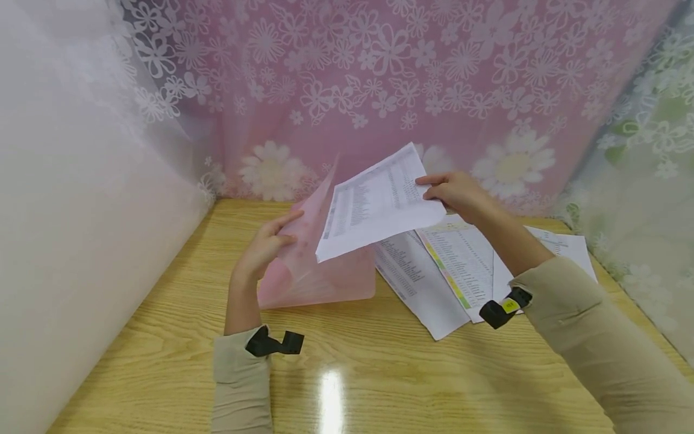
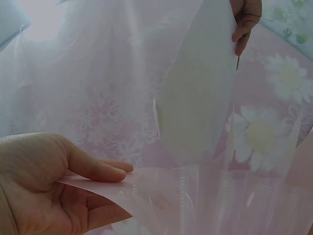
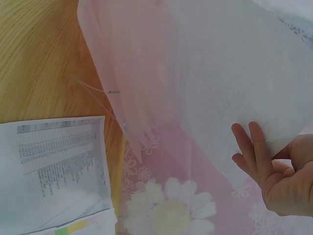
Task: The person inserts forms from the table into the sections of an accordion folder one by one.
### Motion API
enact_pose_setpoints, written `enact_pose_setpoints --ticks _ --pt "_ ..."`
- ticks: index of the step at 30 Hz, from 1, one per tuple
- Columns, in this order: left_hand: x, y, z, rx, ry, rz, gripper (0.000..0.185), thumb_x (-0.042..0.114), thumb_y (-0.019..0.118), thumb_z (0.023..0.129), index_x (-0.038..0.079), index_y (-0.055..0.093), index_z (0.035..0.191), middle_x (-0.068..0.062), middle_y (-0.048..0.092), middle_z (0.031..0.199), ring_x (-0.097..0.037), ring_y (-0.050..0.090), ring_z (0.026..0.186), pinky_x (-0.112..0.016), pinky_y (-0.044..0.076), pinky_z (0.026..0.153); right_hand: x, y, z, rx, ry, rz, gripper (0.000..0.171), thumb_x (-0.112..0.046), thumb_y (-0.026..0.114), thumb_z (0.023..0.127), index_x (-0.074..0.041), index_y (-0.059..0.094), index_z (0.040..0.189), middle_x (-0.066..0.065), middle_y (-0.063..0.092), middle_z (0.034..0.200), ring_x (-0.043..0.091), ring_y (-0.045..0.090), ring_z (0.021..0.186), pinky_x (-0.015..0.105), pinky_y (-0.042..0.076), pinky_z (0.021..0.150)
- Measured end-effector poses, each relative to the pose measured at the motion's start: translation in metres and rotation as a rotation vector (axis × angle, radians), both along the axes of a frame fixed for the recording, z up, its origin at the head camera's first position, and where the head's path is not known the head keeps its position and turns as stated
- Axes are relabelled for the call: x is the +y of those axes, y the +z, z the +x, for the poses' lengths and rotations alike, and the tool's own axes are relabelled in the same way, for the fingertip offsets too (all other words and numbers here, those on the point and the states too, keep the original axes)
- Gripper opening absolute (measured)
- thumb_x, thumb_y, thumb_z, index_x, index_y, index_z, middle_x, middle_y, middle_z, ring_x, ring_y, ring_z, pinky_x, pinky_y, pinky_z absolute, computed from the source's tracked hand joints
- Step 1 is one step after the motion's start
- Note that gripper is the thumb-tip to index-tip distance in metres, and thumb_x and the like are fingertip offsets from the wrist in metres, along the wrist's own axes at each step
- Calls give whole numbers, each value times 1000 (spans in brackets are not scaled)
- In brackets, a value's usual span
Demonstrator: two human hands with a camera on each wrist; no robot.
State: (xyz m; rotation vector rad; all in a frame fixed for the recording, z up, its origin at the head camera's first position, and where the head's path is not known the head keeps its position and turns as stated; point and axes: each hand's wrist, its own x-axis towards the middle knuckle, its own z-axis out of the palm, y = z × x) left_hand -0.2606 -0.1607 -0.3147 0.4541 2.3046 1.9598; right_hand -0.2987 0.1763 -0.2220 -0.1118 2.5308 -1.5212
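My left hand (image 1: 259,250) pinches the edge of a pink folder (image 1: 338,280) between thumb and fingers. In the left wrist view, clear plastic sleeves (image 2: 200,200) show in the folder, and its pink cover (image 2: 105,188) bends under the thumb. My right hand (image 1: 463,196) grips a printed white sheet (image 1: 374,199) by its right edge, thumb on one face and fingers on the other. The sheet slants in the air above the folder, its left edge overlapping the opened cover in the head view. From the right wrist, the sheet's pale side (image 3: 234,83) shows.
Printed papers (image 1: 406,268) lie overlapping on the wooden table (image 1: 347,361), right of the folder. Among them is a sheet with a yellow, green and pink strip (image 1: 466,268). A pink flowered curtain (image 1: 379,78) hangs behind, with pale sheeting (image 1: 103,163) at the left.
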Motion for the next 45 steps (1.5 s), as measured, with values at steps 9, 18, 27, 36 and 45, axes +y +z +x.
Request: enact_pose_setpoints --ticks 9,18,27,36,45 --pt "5 1 0 27 -13 -19 53 -9 41 88 3 37 140 -11 25 146 -23 30 103 -25 30 60 -31 7 -13 77 -50 126 45 2 48 86 1 49 131 20 44 130 28 53 91 25 50 63" --pt "7 1 -1 20 -15 -18 53 -9 42 88 3 38 140 -11 22 148 -17 11 132 -35 27 88 -52 -10 -20 165 -33 172 45 8 46 81 6 54 125 22 51 122 27 55 88 23 49 61" --pt "7 0 -2 26 -19 -14 53 -9 41 88 3 38 140 -13 20 148 -17 10 133 -35 27 88 -59 -24 -23 178 -44 168 47 8 45 78 6 55 124 17 54 104 17 47 69 17 39 51" --pt "4 -1 -2 11 -1 -18 53 -9 42 88 3 38 140 -11 21 148 -18 8 134 -37 25 94 -68 -41 -22 165 -62 91 45 7 48 79 4 55 124 16 55 102 14 49 65 21 46 57" --pt "5 2 0 26 -5 -22 53 -10 42 87 2 38 139 -11 24 147 -15 13 131 -32 28 84 -79 -56 -19 192 -58 93 46 7 48 77 2 59 121 13 55 82 12 45 57 19 43 51"
